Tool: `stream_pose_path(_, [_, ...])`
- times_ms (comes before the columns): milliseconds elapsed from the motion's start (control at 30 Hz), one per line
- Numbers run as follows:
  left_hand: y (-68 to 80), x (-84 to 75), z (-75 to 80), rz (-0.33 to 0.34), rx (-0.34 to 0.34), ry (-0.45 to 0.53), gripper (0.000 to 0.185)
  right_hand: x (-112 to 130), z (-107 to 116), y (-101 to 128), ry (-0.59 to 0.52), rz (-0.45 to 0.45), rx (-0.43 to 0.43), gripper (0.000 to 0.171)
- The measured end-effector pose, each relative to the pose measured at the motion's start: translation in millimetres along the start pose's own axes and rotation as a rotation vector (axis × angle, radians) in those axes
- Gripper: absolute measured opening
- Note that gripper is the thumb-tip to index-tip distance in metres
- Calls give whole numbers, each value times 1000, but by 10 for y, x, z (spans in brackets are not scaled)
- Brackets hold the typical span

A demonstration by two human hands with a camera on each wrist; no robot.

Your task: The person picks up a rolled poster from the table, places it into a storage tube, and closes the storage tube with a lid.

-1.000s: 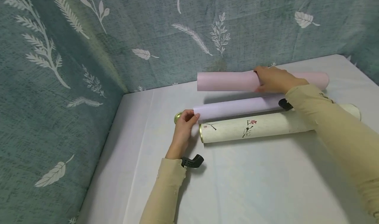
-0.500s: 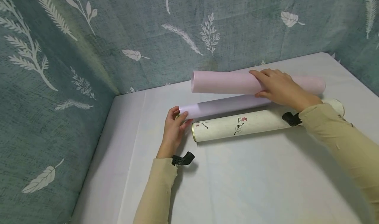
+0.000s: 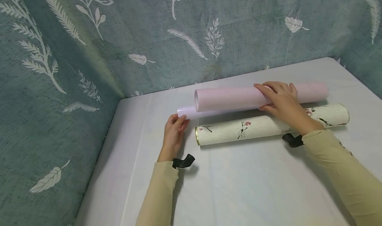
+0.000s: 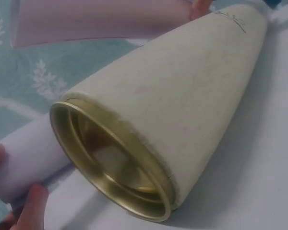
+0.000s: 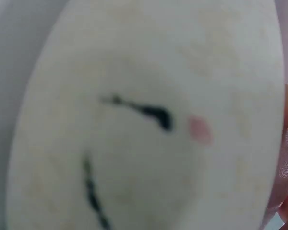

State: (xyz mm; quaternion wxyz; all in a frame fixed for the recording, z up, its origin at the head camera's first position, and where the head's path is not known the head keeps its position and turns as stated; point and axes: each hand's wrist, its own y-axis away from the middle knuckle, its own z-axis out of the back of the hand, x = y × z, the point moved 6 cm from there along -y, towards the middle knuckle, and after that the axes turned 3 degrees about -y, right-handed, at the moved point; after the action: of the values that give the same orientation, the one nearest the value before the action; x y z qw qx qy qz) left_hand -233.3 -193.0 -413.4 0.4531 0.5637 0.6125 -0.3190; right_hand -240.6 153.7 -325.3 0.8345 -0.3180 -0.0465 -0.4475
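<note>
A cream cardboard tube with a painted flower branch and a gold-rimmed open end lies on the white table. Behind it lies a lilac paper roll, whose left end my left hand pinches. Over both, my right hand grips a larger pink paper roll held just above the lilac one. The right wrist view is filled by the cream tube, blurred and very close.
Teal cloth with white leaf prints walls the table at the back and left. Black camera mounts sit at both wrists. White tabletop stretches in front of the tube toward me.
My right hand has brought the pink roll nearer, down over the lilac roll, which is now mostly hidden. My left hand stays at the lilac roll's left end.
</note>
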Motion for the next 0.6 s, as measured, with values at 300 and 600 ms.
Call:
stream_pose_path(300, [-3, 18, 98, -65, -3, 63, 24, -110, -85, 140, 8, -26, -8, 83])
stream_pose_path(600, [-24, -6, 142, -123, -22, 34, 38, -154, -39, 130, -18, -103, -107, 77])
